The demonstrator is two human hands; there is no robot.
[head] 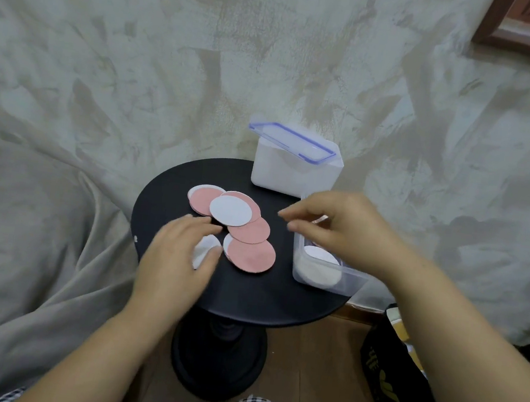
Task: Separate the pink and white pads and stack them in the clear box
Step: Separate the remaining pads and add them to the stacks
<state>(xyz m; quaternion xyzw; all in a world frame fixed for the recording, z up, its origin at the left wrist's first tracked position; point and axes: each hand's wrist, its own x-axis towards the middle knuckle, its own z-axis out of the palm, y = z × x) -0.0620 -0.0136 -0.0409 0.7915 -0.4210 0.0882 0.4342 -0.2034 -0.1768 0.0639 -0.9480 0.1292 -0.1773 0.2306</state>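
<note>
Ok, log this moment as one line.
left hand: grips white pad | right hand: empty, above clear box | table: pink and white pads loose

Pads (237, 227) on table (245, 292) — box (324, 275) right
</note>
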